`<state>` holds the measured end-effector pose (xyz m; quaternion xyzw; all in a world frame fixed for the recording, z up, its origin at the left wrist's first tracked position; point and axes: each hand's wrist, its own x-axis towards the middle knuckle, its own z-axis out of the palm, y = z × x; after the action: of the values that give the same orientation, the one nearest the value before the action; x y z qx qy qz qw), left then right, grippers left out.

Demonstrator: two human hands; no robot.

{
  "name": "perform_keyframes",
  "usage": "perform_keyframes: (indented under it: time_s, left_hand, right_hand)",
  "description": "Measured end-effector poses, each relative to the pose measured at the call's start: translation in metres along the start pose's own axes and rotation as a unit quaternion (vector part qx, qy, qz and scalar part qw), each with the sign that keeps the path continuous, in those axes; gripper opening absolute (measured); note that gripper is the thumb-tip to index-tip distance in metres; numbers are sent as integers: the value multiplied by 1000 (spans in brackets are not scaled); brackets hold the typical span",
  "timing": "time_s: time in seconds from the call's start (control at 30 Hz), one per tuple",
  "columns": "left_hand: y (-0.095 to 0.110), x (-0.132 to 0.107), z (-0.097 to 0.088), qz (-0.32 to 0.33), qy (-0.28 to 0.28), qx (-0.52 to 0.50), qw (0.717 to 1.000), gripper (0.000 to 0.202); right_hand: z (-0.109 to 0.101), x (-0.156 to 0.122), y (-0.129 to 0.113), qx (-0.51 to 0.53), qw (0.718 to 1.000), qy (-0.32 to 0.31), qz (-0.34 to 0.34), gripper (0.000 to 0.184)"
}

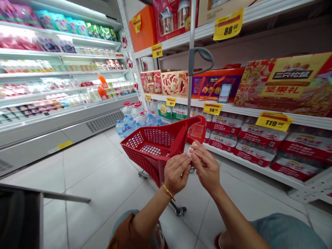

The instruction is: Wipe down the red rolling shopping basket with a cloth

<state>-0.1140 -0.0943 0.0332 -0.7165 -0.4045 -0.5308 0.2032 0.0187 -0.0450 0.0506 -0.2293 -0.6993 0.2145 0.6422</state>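
Both of my hands meet in front of me at the handle end of the red shopping cart [150,155]. My left hand [177,173], with a gold bangle at the wrist, is closed, its fingertips pinching a small whitish, crumpled-looking thing [190,150]. My right hand [206,166] is closed on the same small thing from the other side. Fingers cover most of it, so its kind does not show. Just beyond my right fingertips is the cart's red handle [198,130]. The cart's perforated basket shows nothing inside.
Shelving on the right holds gift boxes [282,83] above shrink-wrapped bottle packs [256,152]. A grey-handled pole [190,62] rises behind the cart. Large water bottles [127,128] stand on the floor. At left are a refrigerated display [77,117] and a dark metal-framed object [41,214].
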Motion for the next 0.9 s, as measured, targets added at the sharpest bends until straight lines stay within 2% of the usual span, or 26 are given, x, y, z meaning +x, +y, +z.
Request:
perform_keyframes:
  time_s: [0.27, 0.5, 0.9]
  left_hand:
    - [-1, -1, -1, -6, 5, -28, 1000, 32]
    - [1, 3, -3, -6, 12, -40, 999, 31]
    - [0, 2, -2, -5, 14, -43, 999, 30]
  right_hand:
    - [4, -3, 19, -9, 999, 17, -41, 21]
    - [0, 9, 33, -5, 1000, 24, -7, 16]
    - [-3, 30, 58, -26, 999, 26, -10, 17]
